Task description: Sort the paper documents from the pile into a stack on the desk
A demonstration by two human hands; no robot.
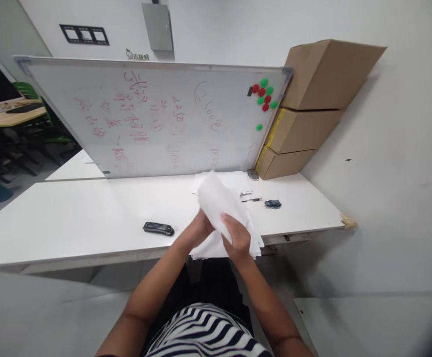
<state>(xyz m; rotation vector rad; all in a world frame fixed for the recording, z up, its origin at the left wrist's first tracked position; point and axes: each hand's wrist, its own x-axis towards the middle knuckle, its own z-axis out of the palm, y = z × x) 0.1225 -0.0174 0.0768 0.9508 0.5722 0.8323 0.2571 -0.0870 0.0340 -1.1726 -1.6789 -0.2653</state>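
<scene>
Both my hands hold a sheaf of white paper sheets (216,201) lifted off a loose pile of paper (255,238) at the near edge of the white table (70,218). My left hand (198,229) grips the sheets from the left with its fingers closed under them. My right hand (236,238) pinches the sheets from the front, thumb on top. More white sheets (234,179) lie flat behind the raised ones.
A black stapler (158,228) lies left of my hands. A pen (252,200), a small metal clip (245,194) and a dark small object (273,204) lie to the right. A whiteboard (156,116) leans behind; stacked cardboard boxes (312,104) stand against the wall.
</scene>
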